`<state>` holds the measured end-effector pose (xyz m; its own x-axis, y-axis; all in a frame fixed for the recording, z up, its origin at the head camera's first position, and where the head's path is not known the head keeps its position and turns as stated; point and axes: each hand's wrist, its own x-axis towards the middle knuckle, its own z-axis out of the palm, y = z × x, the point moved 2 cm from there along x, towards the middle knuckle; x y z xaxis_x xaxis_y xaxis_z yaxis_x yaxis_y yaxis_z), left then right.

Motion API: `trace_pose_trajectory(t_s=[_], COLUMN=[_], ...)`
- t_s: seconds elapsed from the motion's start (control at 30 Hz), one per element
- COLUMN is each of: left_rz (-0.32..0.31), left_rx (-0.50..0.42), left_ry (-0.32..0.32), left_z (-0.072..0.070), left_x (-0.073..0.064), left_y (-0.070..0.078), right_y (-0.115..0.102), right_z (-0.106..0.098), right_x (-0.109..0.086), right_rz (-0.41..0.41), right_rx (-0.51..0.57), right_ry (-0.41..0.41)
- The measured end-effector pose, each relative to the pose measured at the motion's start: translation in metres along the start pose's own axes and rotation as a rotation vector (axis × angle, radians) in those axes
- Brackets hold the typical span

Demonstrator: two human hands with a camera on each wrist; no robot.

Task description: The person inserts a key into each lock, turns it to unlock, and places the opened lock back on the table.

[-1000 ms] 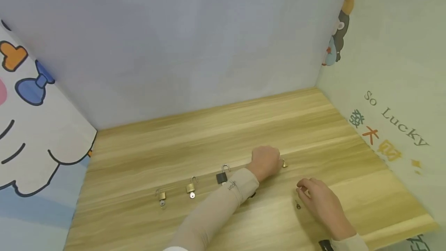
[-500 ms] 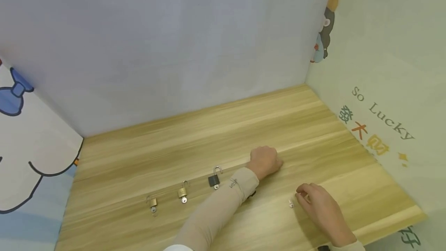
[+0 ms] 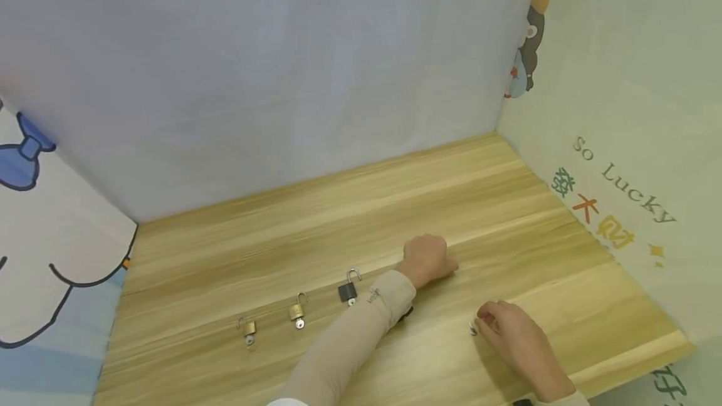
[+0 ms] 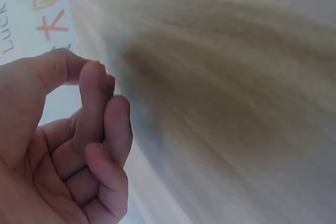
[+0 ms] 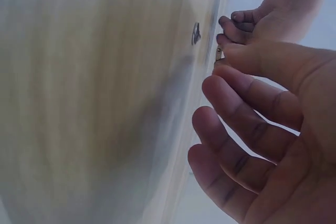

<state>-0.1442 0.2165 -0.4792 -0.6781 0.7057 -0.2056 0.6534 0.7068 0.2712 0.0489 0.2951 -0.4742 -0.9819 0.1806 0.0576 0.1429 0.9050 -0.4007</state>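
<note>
Over the right-middle of the wooden tabletop, my left hand (image 3: pixel 427 260) has its fingers curled. In the left wrist view its thumb and finger (image 4: pixel 93 85) meet, and nothing shows clearly between them. A small brass-coloured piece (image 5: pixel 219 54) appears by the left fingertips in the right wrist view, partly covered by my right thumb; whether it is gripped I cannot tell. My right hand (image 3: pixel 517 337) hovers nearer the front, fingers loosely bent. Just left of its fingertips lies a small metal key (image 3: pixel 473 329), also visible as a dark ringed shape (image 5: pixel 196 34) in the right wrist view.
Left of my left forearm, three open padlocks lie in a row with keys in them: a brass one (image 3: pixel 249 329), another brass one (image 3: pixel 296 312) and a black one (image 3: pixel 347 293). Walls bound the tabletop (image 3: pixel 316 230) at the back, left and right.
The small brass padlock seen right of my left hand a second ago is now out of sight in the head view. My left hand has shifted slightly rightward over the table; the head view has turned.
</note>
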Motion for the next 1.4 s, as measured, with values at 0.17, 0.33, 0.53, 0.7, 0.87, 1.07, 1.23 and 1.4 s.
trace_pose_trajectory(t_s=[0.17,0.33,0.53,0.7,0.87,1.07,1.23,1.4], left_rz=[0.007,0.018,-0.004,-0.039,-0.065,-0.070,-0.088,-0.083], left_rx=[-0.092,-0.154,-0.154,-0.192,-0.226,-0.201,-0.194,-0.199], left_ry=[-0.009,0.017,0.023,0.026,0.048,0.059,0.053,0.064], left_z=[-0.010,-0.020,-0.031,-0.038,-0.042,-0.044,-0.045,-0.045], left_x=[-0.012,-0.028,-0.045,-0.056,-0.064,-0.071,-0.076,-0.079], left_y=[-0.012,-0.031,-0.054,-0.070,-0.083,-0.092,-0.095,-0.100], right_y=[-0.003,-0.005,-0.008,-0.010,-0.007,-0.004,-0.012,-0.028], right_z=[0.003,0.005,0.007,0.008,0.011,0.013,0.019,0.030], right_x=[0.000,0.000,-0.001,-0.001,0.001,0.005,0.013,0.022], right_rz=[0.045,0.094,0.102,0.107,0.071,0.106,0.096,0.066], right_rx=[0.007,-0.007,-0.022,-0.004,0.052,0.187,0.357,0.476], right_ry=[-0.112,-0.178,-0.196,-0.195,-0.214,-0.274,-0.294,-0.261])
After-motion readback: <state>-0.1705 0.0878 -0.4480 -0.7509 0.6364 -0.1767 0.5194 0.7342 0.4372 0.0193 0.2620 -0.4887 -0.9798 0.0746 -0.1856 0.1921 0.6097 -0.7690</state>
